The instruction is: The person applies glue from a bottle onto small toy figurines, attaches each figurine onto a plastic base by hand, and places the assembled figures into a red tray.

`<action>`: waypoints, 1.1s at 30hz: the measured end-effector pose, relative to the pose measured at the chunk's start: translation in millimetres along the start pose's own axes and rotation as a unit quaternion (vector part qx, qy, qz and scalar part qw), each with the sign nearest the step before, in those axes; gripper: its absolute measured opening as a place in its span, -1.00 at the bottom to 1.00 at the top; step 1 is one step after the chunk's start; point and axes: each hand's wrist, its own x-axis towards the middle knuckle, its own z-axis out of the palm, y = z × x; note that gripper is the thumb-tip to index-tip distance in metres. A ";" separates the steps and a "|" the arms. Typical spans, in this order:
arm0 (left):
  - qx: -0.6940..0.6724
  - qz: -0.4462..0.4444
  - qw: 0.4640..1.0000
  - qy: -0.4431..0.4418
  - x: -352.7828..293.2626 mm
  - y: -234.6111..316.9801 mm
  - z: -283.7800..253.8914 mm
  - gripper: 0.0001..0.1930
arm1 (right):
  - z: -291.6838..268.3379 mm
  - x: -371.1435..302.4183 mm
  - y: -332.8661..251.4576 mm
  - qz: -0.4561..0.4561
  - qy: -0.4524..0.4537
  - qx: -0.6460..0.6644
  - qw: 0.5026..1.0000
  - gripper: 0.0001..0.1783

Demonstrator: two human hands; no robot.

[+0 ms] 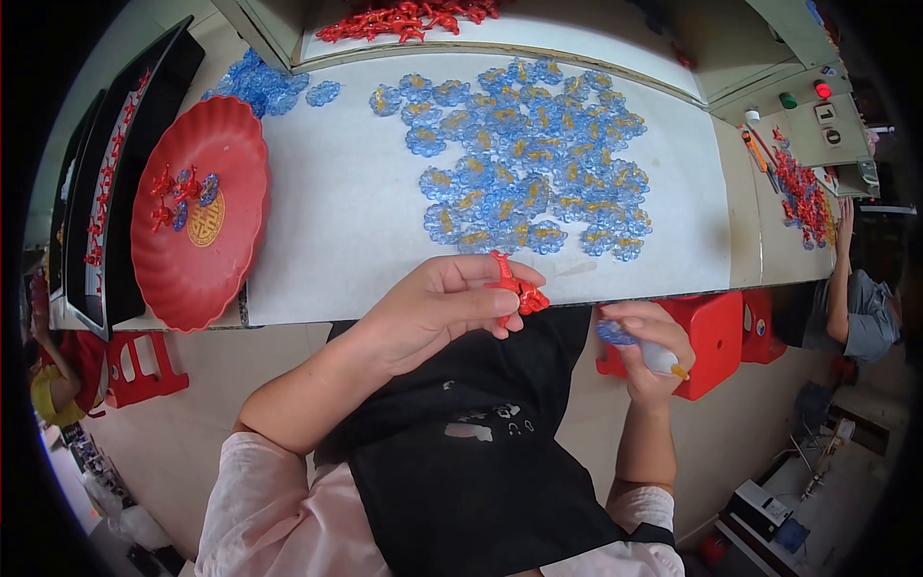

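Left hand point(437, 308) pinching small red plastic coral-shaped piece point(514, 288), right hand point(649, 351) gripping white glue bottle point(659, 358) with a blue flower-shaped piece — gluing step, parts need joining.

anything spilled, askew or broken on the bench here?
Nothing looks spilled or broken. The blue flower pieces lie spread in a loose patch on the white table, and a smaller heap sits apart at its back left corner. The red tray overhangs the table's front left edge slightly.

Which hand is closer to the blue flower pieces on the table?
Left. The left hand holds the red piece at the table edge, just below the blue flowers; the right hand sits lower, holding a glue bottle.
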 end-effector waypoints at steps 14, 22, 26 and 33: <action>0.052 -0.021 0.998 -0.009 -17.8 4.5 -10.4 -0.69 | 49.7 21.2 -7.1 0.052 -0.099 0.122 0.986 -0.75; 0.104 -0.049 0.993 -0.003 -13.9 3.9 -14.6 -0.72 | 44.6 25.7 -10.4 0.032 -0.174 0.021 0.984 -0.81; 0.114 -0.070 0.991 -0.004 -10.8 4.3 -13.0 -0.72 | 40.3 29.4 -10.9 0.020 -0.191 -0.003 0.981 -0.70; 0.094 -0.059 0.994 0.019 -9.2 -2.5 -9.4 -0.74 | 36.4 29.4 -7.9 0.030 -0.203 -0.015 0.979 -0.68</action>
